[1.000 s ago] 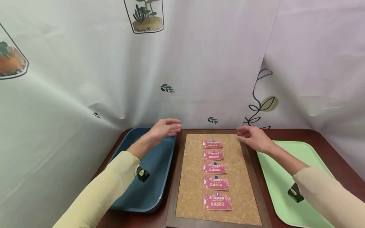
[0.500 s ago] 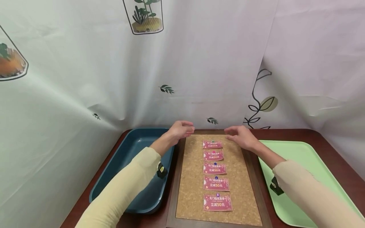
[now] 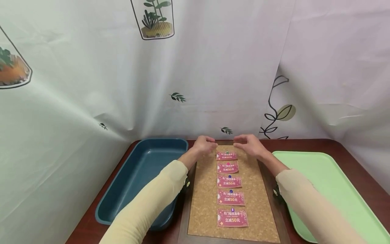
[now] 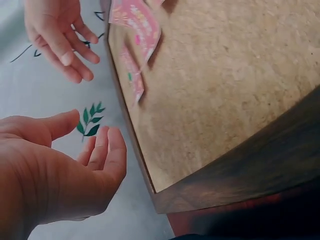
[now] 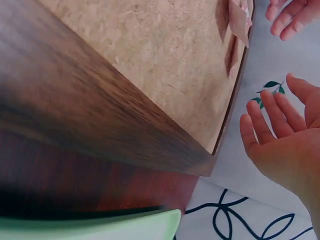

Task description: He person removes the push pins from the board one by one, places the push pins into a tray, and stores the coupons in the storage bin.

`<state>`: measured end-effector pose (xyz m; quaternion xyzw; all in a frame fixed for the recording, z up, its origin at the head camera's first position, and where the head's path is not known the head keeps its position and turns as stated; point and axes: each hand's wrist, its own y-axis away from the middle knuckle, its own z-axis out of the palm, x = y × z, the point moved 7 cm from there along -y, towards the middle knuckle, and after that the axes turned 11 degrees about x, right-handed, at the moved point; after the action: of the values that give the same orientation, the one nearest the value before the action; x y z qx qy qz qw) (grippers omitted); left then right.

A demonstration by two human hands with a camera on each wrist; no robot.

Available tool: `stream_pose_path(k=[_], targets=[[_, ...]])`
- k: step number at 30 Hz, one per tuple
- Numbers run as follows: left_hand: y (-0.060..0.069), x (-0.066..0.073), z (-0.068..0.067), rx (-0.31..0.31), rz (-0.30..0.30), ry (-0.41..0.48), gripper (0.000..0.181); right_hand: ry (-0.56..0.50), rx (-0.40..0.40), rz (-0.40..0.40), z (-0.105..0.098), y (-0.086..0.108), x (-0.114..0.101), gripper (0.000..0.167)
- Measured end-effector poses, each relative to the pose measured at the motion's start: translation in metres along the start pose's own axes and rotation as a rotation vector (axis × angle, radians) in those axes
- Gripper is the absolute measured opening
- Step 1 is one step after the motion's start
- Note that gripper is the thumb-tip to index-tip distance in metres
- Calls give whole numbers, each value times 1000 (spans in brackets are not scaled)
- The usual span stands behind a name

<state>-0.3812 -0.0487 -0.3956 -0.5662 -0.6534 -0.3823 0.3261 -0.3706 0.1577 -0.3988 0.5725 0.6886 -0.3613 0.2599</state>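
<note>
Several pink coupons (image 3: 233, 218) are pinned in a column on a wood-framed cork board (image 3: 204, 203), each with a small coloured pin near its top edge. My left hand (image 3: 204, 145) hovers over the board's far left part, and my right hand (image 3: 250, 145) over its far right part, either side of the farthest coupon (image 3: 226, 156). Both are empty with relaxed, slightly bent fingers. In the left wrist view, the left hand (image 4: 65, 170) faces the right one (image 4: 60, 37), palms inward, apart. The right wrist view shows the right hand (image 5: 287, 135) touching nothing.
A blue tray (image 3: 137, 176) stands left of the board, partly behind the left sleeve. To the right lies a light green tray (image 3: 329, 189), partly covered by the right sleeve. Behind the dark red table (image 3: 307, 144) hangs a pale printed cloth (image 3: 213, 67).
Both hands have moved inward toward each other over the far end of the board. The left came from above the blue tray's edge, the right from the board's right edge. The coupons have stayed in place.
</note>
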Motion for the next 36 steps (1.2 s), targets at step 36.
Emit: stream_pose_path(k=[36], targets=[[-3, -19, 21, 139, 117, -269, 15, 9, 4, 80, 36, -7, 18, 19]])
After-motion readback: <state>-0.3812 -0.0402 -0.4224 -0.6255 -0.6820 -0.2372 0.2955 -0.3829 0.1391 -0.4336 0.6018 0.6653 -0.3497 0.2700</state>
